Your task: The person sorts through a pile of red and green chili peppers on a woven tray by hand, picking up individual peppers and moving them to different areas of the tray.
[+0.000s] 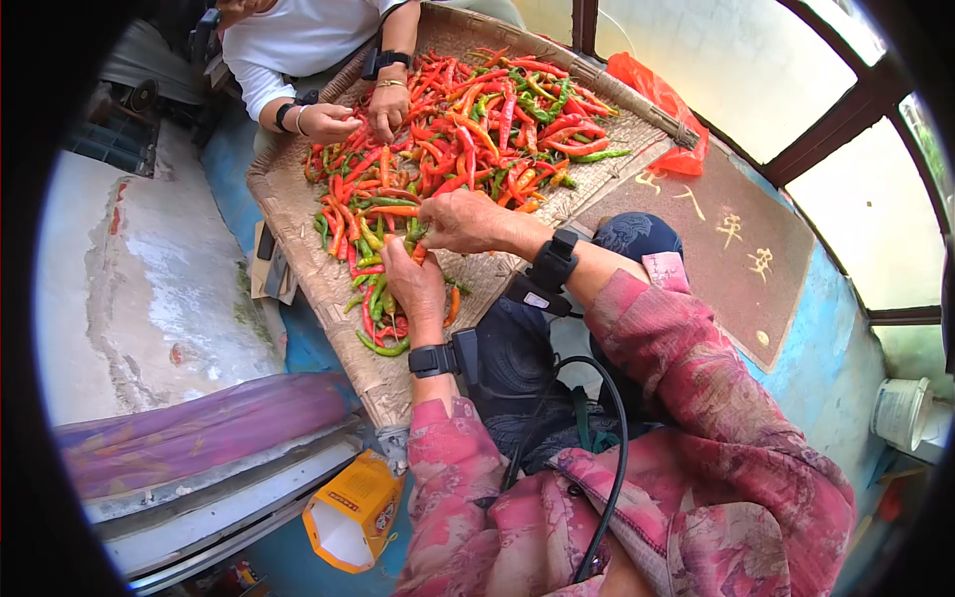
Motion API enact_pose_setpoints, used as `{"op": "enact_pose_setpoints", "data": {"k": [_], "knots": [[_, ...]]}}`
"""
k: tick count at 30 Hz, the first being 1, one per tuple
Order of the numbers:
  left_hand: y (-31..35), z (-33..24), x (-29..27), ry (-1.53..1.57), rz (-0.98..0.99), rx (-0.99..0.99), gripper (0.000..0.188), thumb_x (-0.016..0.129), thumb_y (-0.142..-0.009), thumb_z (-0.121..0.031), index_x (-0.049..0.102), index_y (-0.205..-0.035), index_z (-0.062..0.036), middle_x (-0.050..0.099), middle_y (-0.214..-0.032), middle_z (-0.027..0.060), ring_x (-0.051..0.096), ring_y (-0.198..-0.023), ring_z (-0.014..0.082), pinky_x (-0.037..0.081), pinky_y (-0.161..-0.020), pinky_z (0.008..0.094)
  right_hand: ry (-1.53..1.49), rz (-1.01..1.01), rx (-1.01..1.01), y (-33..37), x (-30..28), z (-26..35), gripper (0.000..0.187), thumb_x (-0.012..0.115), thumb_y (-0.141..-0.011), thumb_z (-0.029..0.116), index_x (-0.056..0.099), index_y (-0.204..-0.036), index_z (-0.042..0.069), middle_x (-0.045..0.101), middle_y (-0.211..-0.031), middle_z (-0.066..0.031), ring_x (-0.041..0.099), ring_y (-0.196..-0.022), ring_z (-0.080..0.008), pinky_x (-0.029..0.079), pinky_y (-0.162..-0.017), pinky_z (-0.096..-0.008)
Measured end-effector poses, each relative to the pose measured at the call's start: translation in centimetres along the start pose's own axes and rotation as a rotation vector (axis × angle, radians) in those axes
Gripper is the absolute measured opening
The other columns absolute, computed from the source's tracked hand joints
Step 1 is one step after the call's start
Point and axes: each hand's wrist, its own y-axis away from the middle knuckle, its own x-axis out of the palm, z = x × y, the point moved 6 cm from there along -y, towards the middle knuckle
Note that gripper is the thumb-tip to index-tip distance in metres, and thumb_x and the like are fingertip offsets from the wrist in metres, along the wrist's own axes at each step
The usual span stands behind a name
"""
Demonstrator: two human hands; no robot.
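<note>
Above woven tray (288, 214)
Left hand (416, 287) pinches pepper (419, 254), we think for steadiness; right hand (466, 221) curled, hold unclear.

You can pass over the tray's (289, 199) bare left margin; a co-worker's hands (389, 107) block its far left, peppers (468, 139) heap its middle, and a red bag (652, 92) flanks its right edge.

Pretty bright overall, daylight coming through the windows (736, 80) at upper right, panes washed out pale. Peppers (468, 129) look reasonably sharp, shadows are soft. Lower left gets dimmer, and the fisheye bends straight edges toward the black rim.
</note>
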Motion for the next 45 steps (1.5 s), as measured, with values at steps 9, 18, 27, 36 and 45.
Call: {"op": "enact_pose_setpoints", "data": {"k": [9,18,27,36,45], "knots": [[0.2,0.8,1.1,0.025,0.045,0.003,0.022,0.063,-0.074,-0.008,0.05,-0.089,0.0001,0.052,-0.091,0.0207,0.052,-0.088,0.0406,0.042,-0.074,0.0461,0.093,-0.177,-0.028,-0.6,-0.5,-0.8,0.013,0.057,-0.078,0.014,0.058,-0.074,0.001,0.059,-0.067,-0.019,0.06,-0.067,-0.0372,0.047,-0.061,-0.0441],[0.0,1.1,0.3,0.048,0.075,-0.037,0.019,0.059,-0.068,-0.001,0.05,-0.085,-0.0003,0.05,-0.086,0.0174,0.051,-0.084,0.0358,0.041,-0.075,0.0423,-0.397,-0.603,-0.027,-1.4,-6.4,-0.6,0.013,0.056,-0.079,0.011,0.059,-0.075,-0.001,0.059,-0.064,-0.0159,0.061,-0.061,-0.0268,0.047,-0.057,-0.0358],[0.5,0.3,0.4,0.127,-0.01,-0.012,0.017,0.06,-0.073,-0.001,0.05,-0.087,-0.0002,0.051,-0.089,0.017,0.052,-0.086,0.035,0.042,-0.076,0.0414,-0.21,-0.643,0.077,0.5,-7.4,-0.6,0.045,0.057,-0.081,0.013,0.043,-0.122,0.002,0.053,-0.062,-0.0109,0.055,-0.056,-0.0193,0.043,-0.053,-0.0342],[0.4,0.3,0.0,0.208,-0.065,-0.018,0.019,0.061,-0.081,-0.015,0.051,-0.086,-0.0001,0.052,-0.085,0.0167,0.053,-0.082,0.0346,0.042,-0.072,0.0403,0.215,-0.072,-0.234,1.4,2.0,1.1,0.019,0.06,-0.074,0.011,0.055,-0.09,0.004,0.055,-0.087,-0.0143,0.06,-0.078,-0.0329,0.049,-0.064,-0.0429],[0.1,0.5,0.6,0.239,-0.049,-0.002,0.014,0.059,-0.081,-0.012,0.053,-0.083,0.0005,0.053,-0.083,0.0153,0.054,-0.076,0.0306,0.044,-0.067,0.0378,0.302,-0.095,-0.164,0.7,-0.8,0.7,0.017,0.059,-0.075,0.018,0.055,-0.078,0.002,0.06,-0.075,-0.0164,0.062,-0.072,-0.0321,0.049,-0.06,-0.0419]]}}
